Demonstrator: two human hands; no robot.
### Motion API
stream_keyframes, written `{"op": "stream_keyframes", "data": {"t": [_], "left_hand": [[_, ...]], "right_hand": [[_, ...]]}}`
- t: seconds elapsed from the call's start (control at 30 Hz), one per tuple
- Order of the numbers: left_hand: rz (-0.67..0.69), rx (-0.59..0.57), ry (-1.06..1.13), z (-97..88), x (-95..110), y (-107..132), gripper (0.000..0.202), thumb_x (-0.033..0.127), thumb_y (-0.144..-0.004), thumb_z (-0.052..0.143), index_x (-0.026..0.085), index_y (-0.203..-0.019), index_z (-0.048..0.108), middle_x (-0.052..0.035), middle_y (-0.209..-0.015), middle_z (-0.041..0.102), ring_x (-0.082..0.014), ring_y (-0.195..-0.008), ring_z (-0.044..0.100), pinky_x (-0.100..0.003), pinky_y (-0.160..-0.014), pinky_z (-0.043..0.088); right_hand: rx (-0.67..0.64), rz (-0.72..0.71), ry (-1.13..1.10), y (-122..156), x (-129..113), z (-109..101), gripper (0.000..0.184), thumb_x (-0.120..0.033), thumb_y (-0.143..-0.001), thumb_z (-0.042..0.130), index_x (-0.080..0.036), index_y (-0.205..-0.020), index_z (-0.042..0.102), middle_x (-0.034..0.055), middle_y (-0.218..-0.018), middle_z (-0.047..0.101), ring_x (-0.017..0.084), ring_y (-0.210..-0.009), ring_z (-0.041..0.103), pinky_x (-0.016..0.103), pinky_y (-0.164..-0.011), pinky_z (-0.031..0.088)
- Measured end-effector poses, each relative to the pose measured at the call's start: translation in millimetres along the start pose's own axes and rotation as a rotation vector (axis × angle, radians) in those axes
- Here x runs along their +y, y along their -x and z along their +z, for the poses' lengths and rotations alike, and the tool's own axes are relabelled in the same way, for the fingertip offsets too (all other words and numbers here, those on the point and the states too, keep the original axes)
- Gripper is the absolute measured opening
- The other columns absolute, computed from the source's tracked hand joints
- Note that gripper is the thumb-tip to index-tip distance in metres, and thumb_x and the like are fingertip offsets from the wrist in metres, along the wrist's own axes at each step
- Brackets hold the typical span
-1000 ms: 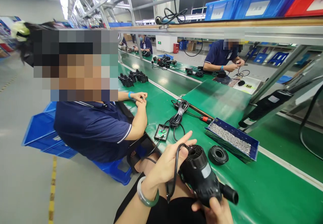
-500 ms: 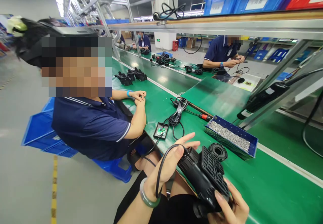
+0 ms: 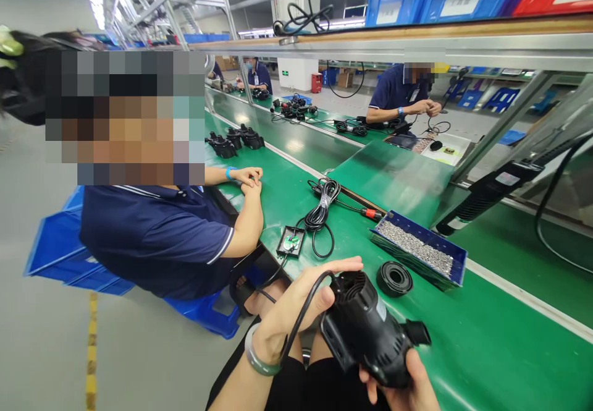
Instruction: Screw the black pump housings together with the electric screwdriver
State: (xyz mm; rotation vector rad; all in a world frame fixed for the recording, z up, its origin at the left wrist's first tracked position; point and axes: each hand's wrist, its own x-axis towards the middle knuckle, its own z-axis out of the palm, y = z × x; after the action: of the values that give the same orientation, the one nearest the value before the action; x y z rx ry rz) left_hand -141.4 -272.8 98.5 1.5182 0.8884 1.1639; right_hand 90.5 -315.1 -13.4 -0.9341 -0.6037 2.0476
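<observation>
A black water pump [image 3: 370,324] with a ribbed end, a grille and a side outlet is tilted above my lap at the bench edge. My right hand [image 3: 403,383] is wrapped round its lower end. Beside its upper end, my left hand [image 3: 308,300] has its fingers stretched out along the rim, with the thumb apart. A black cable [image 3: 303,315] leaves the pump's upper end and loops over my left palm towards the wrist. On the bench behind the pump lies a black ring-shaped part [image 3: 395,278].
A blue bin [image 3: 458,275] of small metal screws stands at right, below a hanging black electric screwdriver [image 3: 491,194]. A coiled cable [image 3: 319,210] and a small open box [image 3: 291,242] with a green board lie on the green bench. A co-worker [image 3: 157,244] sits at left, forearms on the bench.
The pump has been turned about its length: its slotted base faced up and now the rounded, labelled side and outlet show. My right hand has shifted beneath it; my left hand stays alongside.
</observation>
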Motion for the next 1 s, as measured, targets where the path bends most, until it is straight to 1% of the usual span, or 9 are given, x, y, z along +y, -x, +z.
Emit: {"op": "stream_keyframes", "data": {"t": [0.1,0.2,0.33,0.43,0.63,0.73,0.83,0.9,1.0], "left_hand": [[-0.042,-0.016,0.053,2.1,-2.3,-3.4,0.08,0.076,-0.091,0.044,0.014,-0.139,0.06,-0.0172,-0.136,0.067,-0.0325,-0.122,0.064,-0.041,-0.108,0.048],[-0.072,0.025,0.051,6.8,-6.7,-5.5,0.081,0.075,-0.09,0.047,0.013,-0.142,0.058,-0.0176,-0.132,0.068,-0.0324,-0.122,0.064,-0.039,-0.107,0.047],[-0.155,0.013,-0.026,9.2,-14.1,-8.8,0.08,0.077,-0.088,0.049,0.017,-0.14,0.061,-0.016,-0.13,0.069,-0.0341,-0.12,0.063,-0.043,-0.107,0.047],[-0.131,-0.014,-0.06,11.8,-21.1,-11.2,0.066,0.065,-0.086,0.064,0.021,-0.136,0.066,-0.0136,-0.133,0.066,-0.0338,-0.124,0.059,-0.043,-0.11,0.044],[-0.186,0.028,0.186,32.5,-35.1,-13.5,0.089,0.046,-0.056,0.096,0.023,-0.135,0.063,-0.0128,-0.135,0.056,-0.0321,-0.123,0.056,-0.04,-0.105,0.05],[-0.169,0.134,0.281,37.3,-45.0,-22.1,0.079,0.042,-0.056,0.096,0.022,-0.127,0.068,-0.0122,-0.136,0.056,-0.0328,-0.126,0.056,-0.041,-0.108,0.049],[-0.08,0.229,0.225,33.8,-57.0,-45.7,0.076,0.033,-0.056,0.096,0.021,-0.126,0.068,-0.0143,-0.147,0.048,-0.0352,-0.133,0.052,-0.044,-0.111,0.046],[-0.005,0.255,0.158,31.7,-65.3,-68.2,0.074,0.031,-0.057,0.094,0.02,-0.125,0.067,-0.0162,-0.15,0.044,-0.0363,-0.134,0.053,-0.046,-0.109,0.048],[0.093,0.189,0.073,34.4,-76.9,-101.0,0.07,0.032,-0.059,0.093,0.019,-0.123,0.068,-0.0176,-0.148,0.046,-0.0366,-0.134,0.053,-0.048,-0.11,0.047]], "right_hand": [[-0.091,0.335,-0.195,-3.5,0.6,4.0,0.07,-0.081,-0.074,0.063,-0.011,-0.072,0.074,0.0071,-0.048,0.064,0.011,-0.042,0.059,0.017,-0.045,0.047],[-0.172,0.43,-0.411,-12.3,12.1,5.2,0.063,-0.077,-0.072,0.069,-0.014,-0.063,0.07,-0.0023,-0.032,0.046,0.007,-0.032,0.045,0.012,-0.036,0.04],[-0.555,0.576,-0.656,-24.6,34.8,-8.7,0.08,-0.09,-0.074,0.049,-0.016,-0.042,0.053,-0.0065,-0.023,0.028,0.001,-0.021,0.022,0.01,-0.024,0.02],[-0.799,0.573,-0.717,-34.0,49.6,-23.6,0.083,-0.084,-0.086,0.036,-0.022,-0.032,0.035,-0.007,-0.022,0.021,-0.001,-0.018,0.019,0.009,-0.024,0.02],[-0.724,0.463,-0.569,-46.7,50.7,-29.2,0.078,-0.075,-0.084,0.057,-0.021,-0.033,0.034,-0.0095,-0.025,0.021,-0.002,-0.019,0.018,0.008,-0.025,0.022],[-0.391,0.247,-0.188,-46.4,6.9,-22.5,0.073,-0.079,-0.084,0.051,-0.012,-0.056,0.064,-0.0003,-0.037,0.049,0.006,-0.029,0.044,0.014,-0.031,0.039],[0.316,-0.329,0.551,-51.2,-72.3,-23.5,0.063,-0.069,-0.078,0.068,-0.008,-0.093,0.076,0.0146,-0.072,0.073,0.022,-0.059,0.068,0.032,-0.049,0.057],[0.532,-0.604,0.617,-63.1,-129.5,-29.4,0.066,-0.062,-0.068,0.08,-0.013,-0.111,0.071,0.0192,-0.117,0.07,0.028,-0.105,0.067,0.041,-0.084,0.06],[0.63,-0.885,0.662,-93.6,-198.2,-35.6,0.084,-0.06,-0.07,0.077,-0.017,-0.137,0.053,0.0202,-0.145,0.049,0.032,-0.132,0.05,0.053,-0.11,0.044]]}}
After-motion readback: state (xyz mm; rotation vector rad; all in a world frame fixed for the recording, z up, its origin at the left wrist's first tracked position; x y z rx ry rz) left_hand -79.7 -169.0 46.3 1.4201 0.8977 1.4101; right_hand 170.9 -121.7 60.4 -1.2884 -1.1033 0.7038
